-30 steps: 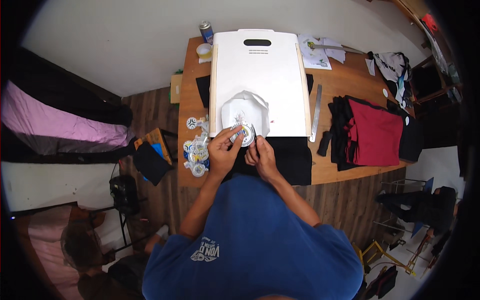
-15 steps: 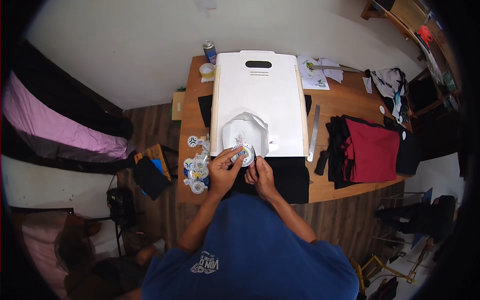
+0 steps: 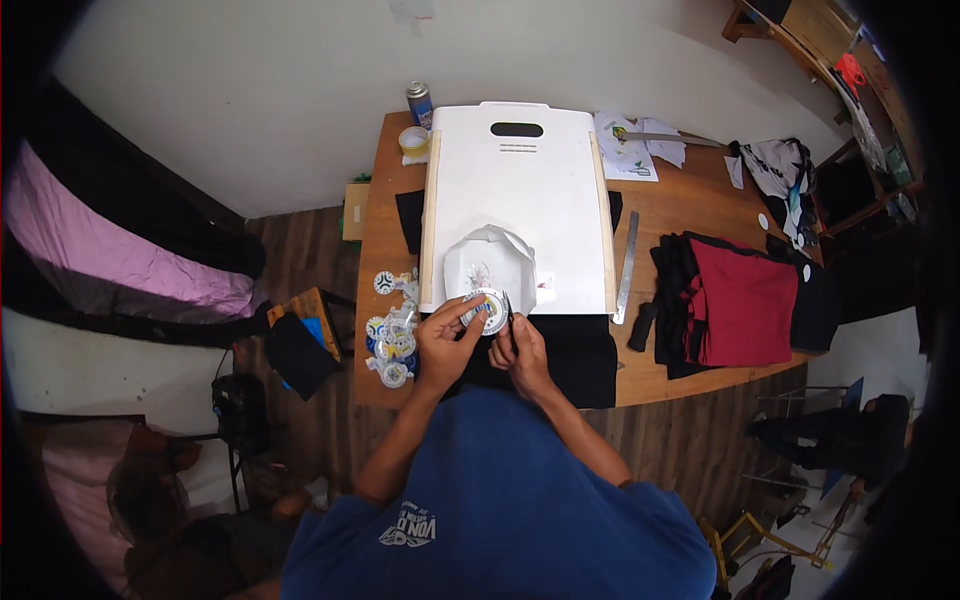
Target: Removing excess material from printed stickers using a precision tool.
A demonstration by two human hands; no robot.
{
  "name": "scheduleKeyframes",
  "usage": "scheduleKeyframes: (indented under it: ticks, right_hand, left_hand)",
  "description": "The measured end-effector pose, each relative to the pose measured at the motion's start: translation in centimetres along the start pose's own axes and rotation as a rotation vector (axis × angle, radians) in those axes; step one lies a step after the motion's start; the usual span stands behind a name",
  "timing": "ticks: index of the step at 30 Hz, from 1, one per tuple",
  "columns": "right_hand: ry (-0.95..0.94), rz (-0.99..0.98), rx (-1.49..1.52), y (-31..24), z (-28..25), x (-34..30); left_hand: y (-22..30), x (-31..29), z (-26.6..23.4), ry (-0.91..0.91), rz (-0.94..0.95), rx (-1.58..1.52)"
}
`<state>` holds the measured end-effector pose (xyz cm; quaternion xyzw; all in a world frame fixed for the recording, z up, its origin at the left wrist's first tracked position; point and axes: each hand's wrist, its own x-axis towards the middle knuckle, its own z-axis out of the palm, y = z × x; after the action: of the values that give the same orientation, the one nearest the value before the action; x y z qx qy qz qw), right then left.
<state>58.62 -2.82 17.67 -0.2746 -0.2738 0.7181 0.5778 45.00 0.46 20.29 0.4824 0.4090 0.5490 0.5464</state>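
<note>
My left hand (image 3: 450,338) pinches a round printed badge (image 3: 488,313), white with blue and yellow, between thumb and fingers. Close against its right edge are slim dark scissors (image 3: 508,303), gripped in my right hand (image 3: 522,352); my fingers hide their handles. Both hands are over the near end of a white board (image 3: 517,200). Just beyond the badge sits an open, crumpled white container (image 3: 522,262) with small scraps in it. To the left of my left hand lies a loose pile of similar round printed pieces (image 3: 393,345).
The board rests on a wooden table (image 3: 640,385) over black cloth (image 3: 585,360). A metal ruler (image 3: 627,268) lies right of it, then folded red (image 3: 745,300) and black garments. A spray can (image 3: 420,104) and tape roll (image 3: 413,139) stand far left. Printed sheets (image 3: 630,160) lie far right.
The scissors' tips have shifted slightly at the badge's right edge, and the badge has turned a little in my left hand. Otherwise the scene looks the same.
</note>
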Motion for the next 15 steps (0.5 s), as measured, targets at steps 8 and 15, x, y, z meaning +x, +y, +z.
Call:
scheduleKeyframes:
  ticks: [8, 15]
  right_hand:
    - [0.006, -0.003, -0.02, -0.14, -0.3, -0.17]
    - [0.006, 0.009, 0.014, -0.57, -0.19, -0.88]
  left_hand:
    - [0.47, -0.09, 0.37, -0.023, 0.055, 0.019]
    - [0.62, -0.65, 0.59, -0.02, 0.048, 0.027]
